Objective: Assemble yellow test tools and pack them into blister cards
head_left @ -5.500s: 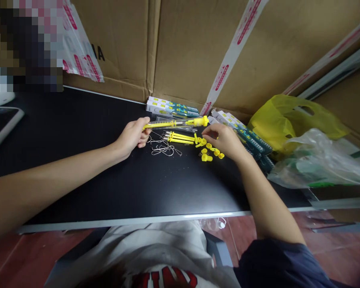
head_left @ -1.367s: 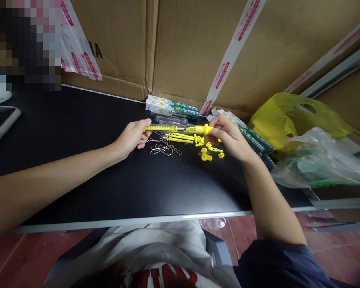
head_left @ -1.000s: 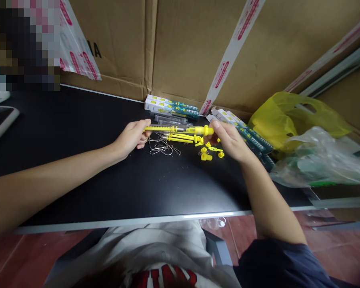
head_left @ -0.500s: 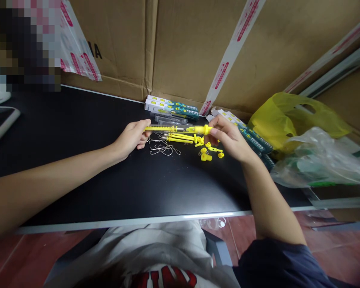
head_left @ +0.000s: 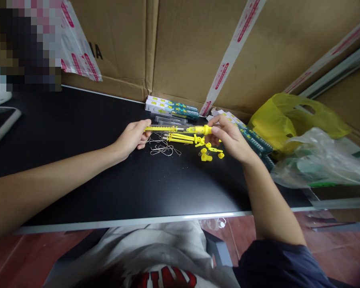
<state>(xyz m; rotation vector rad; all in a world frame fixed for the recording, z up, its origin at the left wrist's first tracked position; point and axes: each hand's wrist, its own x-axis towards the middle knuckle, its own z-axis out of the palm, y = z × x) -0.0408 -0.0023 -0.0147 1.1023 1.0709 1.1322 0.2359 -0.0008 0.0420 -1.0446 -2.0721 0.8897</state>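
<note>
A tubular spring scale [head_left: 181,129], with a clear tube and yellow parts inside, is held level above the black table. My left hand [head_left: 135,135] closes around its left end. At the other end, the fingers of my right hand [head_left: 228,136] pinch the yellow end cap [head_left: 205,129]. Below the tube lie several yellow rods [head_left: 180,139] and a tangle of metal wire hooks [head_left: 165,149]. Small yellow plastic pieces [head_left: 206,157] are scattered close to my right hand. Clear empty tubes [head_left: 171,120] rest just behind the scale.
White and green boxes [head_left: 172,107] stand against the cardboard [head_left: 186,48] at the back. More such boxes [head_left: 252,138] lie right of my right hand. Yellow [head_left: 270,116] and clear plastic bags [head_left: 327,160] bulge at the right. The table's pale edge [head_left: 180,218] runs before my lap.
</note>
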